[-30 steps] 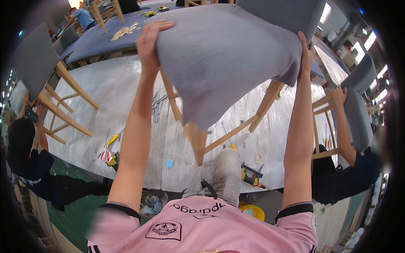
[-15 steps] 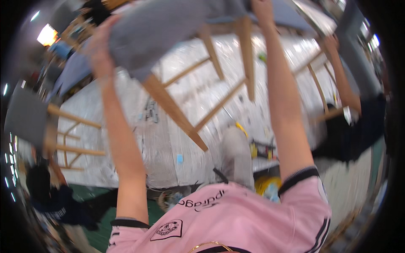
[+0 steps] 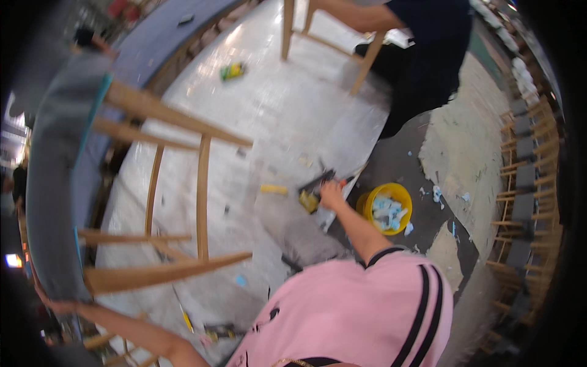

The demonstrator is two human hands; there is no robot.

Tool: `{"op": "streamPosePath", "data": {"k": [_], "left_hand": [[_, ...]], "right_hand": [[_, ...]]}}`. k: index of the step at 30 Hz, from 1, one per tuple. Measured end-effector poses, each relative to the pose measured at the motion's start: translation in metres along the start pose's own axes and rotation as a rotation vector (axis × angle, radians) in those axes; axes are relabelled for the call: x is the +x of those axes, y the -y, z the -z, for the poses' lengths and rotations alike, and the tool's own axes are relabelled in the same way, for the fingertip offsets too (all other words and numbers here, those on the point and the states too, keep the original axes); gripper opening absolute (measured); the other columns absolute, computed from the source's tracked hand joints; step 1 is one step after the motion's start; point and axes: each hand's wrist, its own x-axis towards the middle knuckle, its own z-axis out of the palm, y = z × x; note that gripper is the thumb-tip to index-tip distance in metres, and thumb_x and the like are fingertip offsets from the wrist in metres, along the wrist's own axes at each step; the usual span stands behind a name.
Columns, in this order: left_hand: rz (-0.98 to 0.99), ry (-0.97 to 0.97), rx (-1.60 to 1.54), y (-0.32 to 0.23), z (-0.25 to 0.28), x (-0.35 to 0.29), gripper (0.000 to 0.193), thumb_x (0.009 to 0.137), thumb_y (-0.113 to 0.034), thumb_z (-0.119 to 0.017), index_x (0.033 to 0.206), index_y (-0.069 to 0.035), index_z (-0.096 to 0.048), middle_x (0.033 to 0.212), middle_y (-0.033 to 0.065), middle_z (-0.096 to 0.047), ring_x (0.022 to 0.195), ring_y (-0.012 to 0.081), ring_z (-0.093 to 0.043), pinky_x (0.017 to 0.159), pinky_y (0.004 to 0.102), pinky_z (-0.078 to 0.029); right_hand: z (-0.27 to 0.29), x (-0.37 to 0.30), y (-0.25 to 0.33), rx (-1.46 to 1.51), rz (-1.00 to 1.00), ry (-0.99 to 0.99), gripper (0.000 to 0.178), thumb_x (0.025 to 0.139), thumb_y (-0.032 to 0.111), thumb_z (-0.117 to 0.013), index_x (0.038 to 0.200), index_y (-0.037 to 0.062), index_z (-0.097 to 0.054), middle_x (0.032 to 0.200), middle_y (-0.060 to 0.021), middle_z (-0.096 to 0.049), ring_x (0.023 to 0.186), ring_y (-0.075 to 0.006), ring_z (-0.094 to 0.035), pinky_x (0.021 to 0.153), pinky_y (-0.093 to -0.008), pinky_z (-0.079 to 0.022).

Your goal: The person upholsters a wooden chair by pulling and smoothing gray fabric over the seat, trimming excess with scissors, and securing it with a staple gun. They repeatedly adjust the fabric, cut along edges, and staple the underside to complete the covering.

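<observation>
A grey upholstered chair point(image 3: 55, 177) with wooden legs is at the left, tipped on its side with its legs pointing right. My left hand point(image 3: 58, 304) is at the chair's lower edge, bracing it; its fingers are blurred and partly hidden. My right hand point(image 3: 332, 194) reaches down to the table's near edge and is closed on a dark tool point(image 3: 317, 182), whose exact kind is blurred. A yellow-and-black item point(image 3: 309, 200) lies against it, and a yellow piece point(image 3: 273, 189) is farther left.
The table point(image 3: 257, 116) is covered in plastic film. A yellow bucket point(image 3: 400, 191) of crumpled bluish-white scraps stands on the floor. A co-worker point(image 3: 428, 61) handles another chair point(image 3: 367, 61) at the far side. A green-and-yellow packet point(image 3: 232, 71) lies on the table. Stacked chairs point(image 3: 526, 208) line the right.
The view has turned right. The chair, held up in both hands before, is now on its side at the left. My right hand has left it and closed on the tool.
</observation>
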Motion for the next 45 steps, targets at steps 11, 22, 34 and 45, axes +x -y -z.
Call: {"op": "streamPosePath", "data": {"k": [11,22,34,45], "left_hand": [[0.163,0.121,-0.207,-0.01,-0.025,0.0,0.062,0.108,-0.033,-0.023,0.148,0.006,-0.05,0.154,0.0162,-0.051,0.145,0.0264,-0.043,0.125,0.0389,-0.021],[0.317,0.098,-0.428,-0.005,-0.02,0.012,0.06,0.109,-0.031,-0.024,0.146,0.007,-0.052,0.15,0.0166,-0.055,0.137,0.0258,-0.05,0.119,0.0386,-0.034],[0.156,0.131,-0.447,-0.015,-0.031,0.001,0.06,0.107,-0.036,-0.031,0.138,0.01,-0.057,0.144,0.0228,-0.058,0.133,0.03,-0.055,0.116,0.0407,-0.04],[-0.054,0.061,-0.083,-0.037,-0.051,-0.012,0.055,0.108,-0.038,-0.032,0.12,-0.002,-0.072,0.128,0.0109,-0.071,0.122,0.0246,-0.063,0.113,0.0391,-0.039]], "right_hand": [[0.013,-0.022,-0.006,-0.127,0.1,0.056,0.041,0.071,0.042,-0.084,0.099,0.0133,-0.077,0.105,-0.0079,-0.074,0.109,-0.0299,-0.064,0.094,-0.0502,-0.046],[0.025,-0.013,-0.02,0.433,-0.239,0.298,0.044,0.08,0.039,-0.08,0.111,0.0083,-0.075,0.115,-0.0197,-0.074,0.103,-0.0409,-0.072,0.089,-0.0483,-0.058],[0.006,0.049,-0.024,0.44,-0.573,0.014,0.05,0.076,0.033,-0.085,0.112,0.0021,-0.07,0.116,-0.0228,-0.071,0.107,-0.0412,-0.07,0.09,-0.0501,-0.058],[0.029,0.133,-0.056,0.816,-0.369,-0.684,0.06,0.091,0.043,-0.075,0.12,-0.007,-0.061,0.1,-0.0197,-0.069,0.085,-0.0315,-0.068,0.075,-0.042,-0.058]]}}
